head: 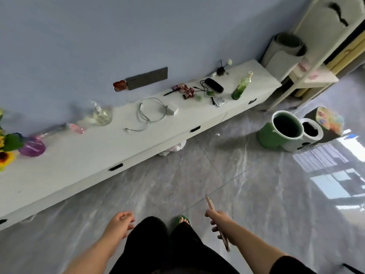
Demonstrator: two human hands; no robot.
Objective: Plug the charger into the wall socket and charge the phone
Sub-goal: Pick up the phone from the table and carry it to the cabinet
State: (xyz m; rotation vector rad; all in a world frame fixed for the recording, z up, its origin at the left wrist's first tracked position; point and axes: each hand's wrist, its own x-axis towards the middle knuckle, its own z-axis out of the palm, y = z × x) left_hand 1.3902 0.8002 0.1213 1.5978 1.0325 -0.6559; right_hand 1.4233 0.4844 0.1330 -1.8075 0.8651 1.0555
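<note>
A white charger block (172, 111) with its coiled white cable (151, 113) lies on the long low white cabinet (83, 165). Above it on the blue wall hangs a grey socket strip (147, 78). My right hand (218, 220) is low in the view, gripping a thin phone (209, 203) seen edge-on, over the floor. My left hand (123, 222) hangs beside my leg, fingers loosely apart, holding nothing. Both hands are well short of the cabinet.
On the cabinet stand sunflowers (5, 147), a purple vase (32, 148), a clear pump bottle (100, 113), snack packets (183, 89), a black case (214, 85) and a green bottle (241, 87). A green bin (278, 133), a white bin and a shelf frame stand at right.
</note>
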